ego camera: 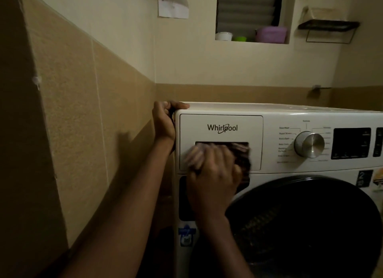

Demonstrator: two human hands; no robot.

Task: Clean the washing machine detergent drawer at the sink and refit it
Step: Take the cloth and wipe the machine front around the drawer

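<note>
The detergent drawer [238, 122] is seated in its slot at the upper left of the washing machine [290, 113], its white front lying flush with the control panel and marked with the Whirlpool name. The top left corner of the machine is gripped by the left hand [164, 122]: the thumb is laid over the top edge and the fingers are curled round the side, next to the tiled wall [72, 111]. The right hand [211, 165] is held against the lower part of the drawer front, over the dark handle recess. It is blurred by motion, but its fingers are seen curled, and a dark cloth [243, 161] is held in them, showing at the right of the knuckles. A metal dial [309, 144] and a dark display [351, 143] are set to the right of the drawer, and the round dark door [310, 226] is seen below. On the window ledge above, a purple container [271, 34] is placed beside a white pot [223, 36].
</note>
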